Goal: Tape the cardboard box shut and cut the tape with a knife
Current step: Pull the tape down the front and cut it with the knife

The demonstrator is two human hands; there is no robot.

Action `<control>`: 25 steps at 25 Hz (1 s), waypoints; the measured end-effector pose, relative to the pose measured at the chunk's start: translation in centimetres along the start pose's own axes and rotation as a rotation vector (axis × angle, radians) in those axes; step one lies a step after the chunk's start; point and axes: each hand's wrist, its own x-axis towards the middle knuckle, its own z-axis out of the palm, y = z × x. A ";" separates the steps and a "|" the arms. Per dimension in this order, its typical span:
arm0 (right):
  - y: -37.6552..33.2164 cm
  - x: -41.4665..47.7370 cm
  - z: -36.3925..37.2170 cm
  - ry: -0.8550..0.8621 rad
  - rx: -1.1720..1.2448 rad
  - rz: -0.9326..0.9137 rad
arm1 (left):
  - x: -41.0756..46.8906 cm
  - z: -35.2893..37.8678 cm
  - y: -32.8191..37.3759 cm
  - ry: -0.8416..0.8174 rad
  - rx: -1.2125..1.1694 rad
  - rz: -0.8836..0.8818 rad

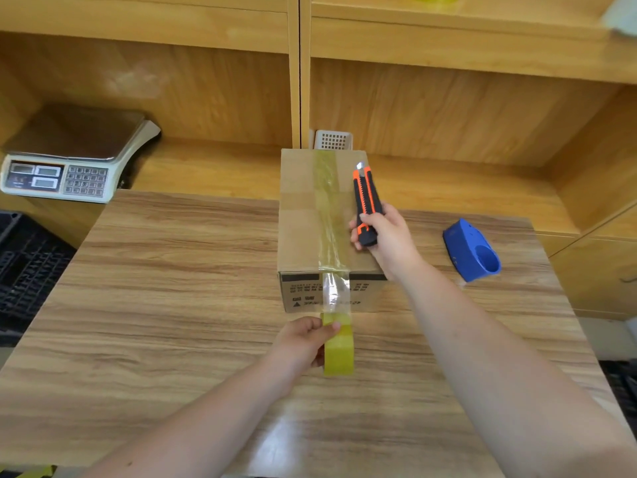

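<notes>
A grey electronic weighing scale (69,160) sits far left, behind the wood-grain table (172,288). The left hand (303,339) grips a yellowish roll of clear tape (339,350), its strip running over the brown cardboard box (300,215). The right hand (386,236) clenches an orange-and-black utility knife (367,205) over the box. A blue plastic tape dispenser (472,250) lies farther right.

The table (172,270) lies bare along its whole left side, open room up to the cardboard box (310,236) standing at the middle of the far edge. A stretched tape (336,291) strand bars the gap between the box's near face and the roll (339,350). Toward the right edge, the blue dispenser (472,250) narrows the passage.
</notes>
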 end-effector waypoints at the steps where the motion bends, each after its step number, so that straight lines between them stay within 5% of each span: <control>1: -0.6 -0.3 -0.8 -0.026 0.056 -0.019 | 0.0 0.0 0.0 -0.004 -0.003 0.014; 4: -2.6 -3.2 -4.2 -0.153 0.017 -0.083 | -0.1 0.2 0.1 -0.005 -0.015 0.033; 9: -2.6 -9.2 -9.1 -0.456 -0.202 0.167 | 0.0 0.1 0.2 -0.030 -0.001 0.034; 16: -0.5 -10.6 -10.0 -0.365 -0.511 0.139 | 0.1 -0.3 0.0 -0.039 -0.054 0.022; 25: 1.4 -10.5 -9.1 -0.035 -0.833 0.112 | -0.3 -1.4 -0.2 -0.033 -0.037 0.087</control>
